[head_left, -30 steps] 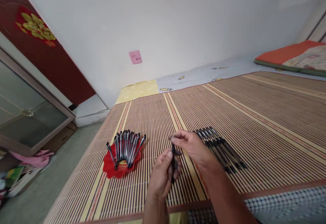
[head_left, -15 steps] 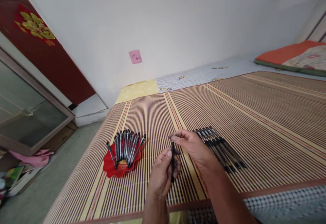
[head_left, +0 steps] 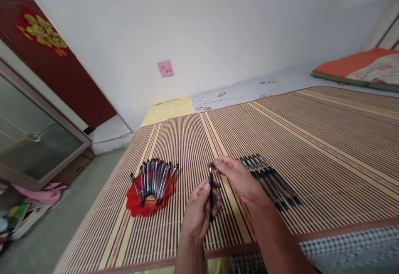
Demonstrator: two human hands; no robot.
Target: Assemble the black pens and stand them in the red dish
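My left hand (head_left: 198,212) is closed around the barrel of a black pen (head_left: 211,191), held upright over the striped bamboo mat (head_left: 311,141). My right hand (head_left: 237,177) pinches the pen's top end between thumb and fingers. To the left, a red scalloped dish (head_left: 134,202) holds several black pens (head_left: 154,178) fanned out. Just right of my right hand, a row of several black pens (head_left: 271,178) lies side by side on the mat.
The mat covers a bed with a wooden front edge (head_left: 343,229). An orange-edged cushion (head_left: 361,66) lies far right. A white wall with a pink note (head_left: 165,68) is behind. A glass-fronted cabinet (head_left: 31,137) and floor clutter (head_left: 25,207) stand at left.
My right hand's fingers have shifted slightly right and down onto the pen's top end. My left hand and the pen stay in place.
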